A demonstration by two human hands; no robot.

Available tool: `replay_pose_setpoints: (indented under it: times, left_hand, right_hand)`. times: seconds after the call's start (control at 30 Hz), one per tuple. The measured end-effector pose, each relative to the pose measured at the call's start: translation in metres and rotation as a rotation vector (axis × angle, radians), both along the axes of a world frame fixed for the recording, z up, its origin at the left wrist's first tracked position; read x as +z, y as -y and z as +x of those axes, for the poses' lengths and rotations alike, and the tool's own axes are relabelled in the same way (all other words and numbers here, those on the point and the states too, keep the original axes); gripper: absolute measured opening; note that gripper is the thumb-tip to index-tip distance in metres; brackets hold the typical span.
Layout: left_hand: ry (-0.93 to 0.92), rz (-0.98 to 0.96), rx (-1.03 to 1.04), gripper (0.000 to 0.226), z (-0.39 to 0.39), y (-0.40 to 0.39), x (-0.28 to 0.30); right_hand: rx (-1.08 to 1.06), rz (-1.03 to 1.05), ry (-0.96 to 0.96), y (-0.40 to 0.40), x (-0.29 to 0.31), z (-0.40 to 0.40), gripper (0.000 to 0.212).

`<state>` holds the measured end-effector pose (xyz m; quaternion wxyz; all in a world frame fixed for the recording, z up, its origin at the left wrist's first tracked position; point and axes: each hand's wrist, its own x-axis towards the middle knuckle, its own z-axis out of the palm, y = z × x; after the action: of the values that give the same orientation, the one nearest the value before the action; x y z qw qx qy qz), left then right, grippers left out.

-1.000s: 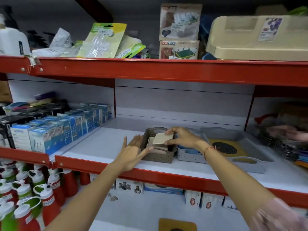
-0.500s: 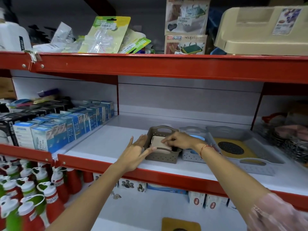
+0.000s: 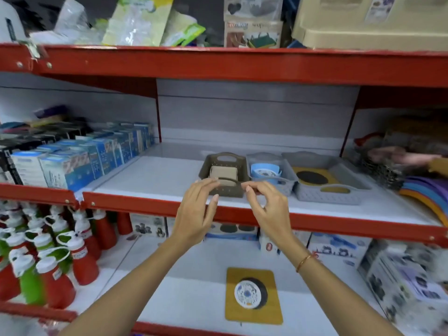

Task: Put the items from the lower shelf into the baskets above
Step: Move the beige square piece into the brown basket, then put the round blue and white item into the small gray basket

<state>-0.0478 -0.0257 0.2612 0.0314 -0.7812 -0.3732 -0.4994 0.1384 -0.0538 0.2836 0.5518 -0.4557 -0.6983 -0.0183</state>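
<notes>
Three baskets stand side by side on the middle shelf. The brown basket [image 3: 224, 163] holds beige square pads [image 3: 223, 172]. The small grey basket [image 3: 282, 183] holds blue round pieces [image 3: 265, 169]. The wide grey tray basket [image 3: 339, 187] holds a yellow mat with a black disc [image 3: 312, 177]. My left hand [image 3: 197, 209] and my right hand [image 3: 266, 207] hover just in front of the brown basket, fingers curled and apart, holding nothing. On the lower shelf lies a yellow square mat [image 3: 254, 297] with a white patterned disc [image 3: 249, 292] on it.
Red shelf rails [image 3: 242, 66] cross above and below the baskets. Blue boxes [image 3: 97, 154] fill the left of the middle shelf. Red and green squeeze bottles [image 3: 48, 258] stand lower left, white boxes [image 3: 400, 275] lower right, coloured mats [image 3: 426, 192] at the far right.
My right hand left the beige pad in the brown basket and drew back. Both hands now sit in front of the basket, and the view has tipped down onto the lower shelf.
</notes>
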Motion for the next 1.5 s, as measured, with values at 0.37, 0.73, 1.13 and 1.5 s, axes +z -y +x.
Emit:
replay_pose_setpoints:
  times: [0.37,0.73,1.13,1.5]
  left_hand:
    - [-0.234,-0.29,-0.102,0.04,0.012,0.032,-0.137]
    - [-0.979,-0.94,-0.019,0.076,0.046,0.0,-0.243]
    - [-0.937,-1.028,0.001,0.128,0.054,-0.002,-0.253]
    - [-0.613,-0.833,-0.023,0.103,0.036,0.016,-0.186]
  right_hand:
    - [-0.033,-0.503,0.168,0.039,-0.161,0.045,0.015]
    - [-0.055,-1.054,0.29,0.004,-0.258,0.064,0.07]
    - [0.01,-0.941,0.567,-0.016,-0.29,0.06,0.085]
    - [-0.021,-0.839,0.215,0.009,-0.22,0.054,0.089]
